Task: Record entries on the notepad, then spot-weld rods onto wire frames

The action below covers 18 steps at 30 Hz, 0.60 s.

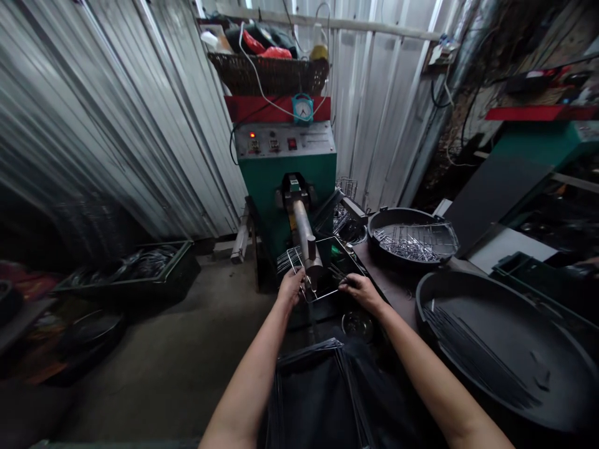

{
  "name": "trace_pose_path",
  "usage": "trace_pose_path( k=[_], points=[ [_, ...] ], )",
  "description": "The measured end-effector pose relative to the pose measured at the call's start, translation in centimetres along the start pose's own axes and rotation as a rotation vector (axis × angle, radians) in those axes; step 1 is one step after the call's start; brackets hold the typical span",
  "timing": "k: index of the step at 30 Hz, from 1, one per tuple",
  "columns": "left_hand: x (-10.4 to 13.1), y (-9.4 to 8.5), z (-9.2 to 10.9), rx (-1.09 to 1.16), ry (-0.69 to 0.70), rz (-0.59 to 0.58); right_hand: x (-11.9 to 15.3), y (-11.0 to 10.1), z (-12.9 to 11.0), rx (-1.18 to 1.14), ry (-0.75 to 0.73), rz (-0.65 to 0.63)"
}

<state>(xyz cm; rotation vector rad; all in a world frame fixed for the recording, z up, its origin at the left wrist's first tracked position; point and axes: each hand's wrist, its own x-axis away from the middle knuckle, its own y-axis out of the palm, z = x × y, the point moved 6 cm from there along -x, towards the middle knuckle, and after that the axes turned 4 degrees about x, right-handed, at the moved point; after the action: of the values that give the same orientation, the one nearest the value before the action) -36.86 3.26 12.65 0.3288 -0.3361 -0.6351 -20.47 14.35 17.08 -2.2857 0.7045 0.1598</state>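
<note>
A rectangular wire frame (328, 294) sits around the lower end of the round metal arm of a green machine (262, 181). My left hand (292, 287) is closed on the frame's left side, close to the arm's tip. On the other side, my right hand (358, 288) is closed around a few thin dark rods (337, 272), near the frame's right corner. Whether that hand also touches the frame cannot be made out. More rectangular wire frames (346, 380) lie stacked over my lap, below both hands.
To the right stand a round black pan (407, 215) with many short metal pieces and a larger black tub (491, 299) with long dark rods. A green crate (182, 268) sits on the floor at left. A wicker basket (266, 75) and a blue clock (303, 109) top the machine.
</note>
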Motion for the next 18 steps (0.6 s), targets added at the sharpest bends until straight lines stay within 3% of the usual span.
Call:
trace_pose_path(
  k=[7, 12, 14, 16, 18],
  points=[
    [-2.4, -0.4, 0.1, 0.054, 0.002, 0.017, -2.5, 0.6, 0.3, -0.008, 0.035, -0.027],
    [-3.0, -1.0, 0.2, 0.059, 0.029, -0.005, -3.2, 0.6, -0.3, 0.011, 0.007, -0.059],
    [-2.8, -0.8, 0.5, 0.059, 0.038, -0.028, -2.2, -0.2, -0.4, 0.014, -0.023, 0.045],
    [-2.4, -0.4, 0.8, 0.069, 0.038, -0.065, -0.1, -1.2, 0.3, -0.029, 0.004, 0.251],
    [-2.1, 0.2, 1.0, 0.089, 0.024, -0.104, 3.2, -1.5, 2.5, -0.132, 0.126, 0.487]
  ],
)
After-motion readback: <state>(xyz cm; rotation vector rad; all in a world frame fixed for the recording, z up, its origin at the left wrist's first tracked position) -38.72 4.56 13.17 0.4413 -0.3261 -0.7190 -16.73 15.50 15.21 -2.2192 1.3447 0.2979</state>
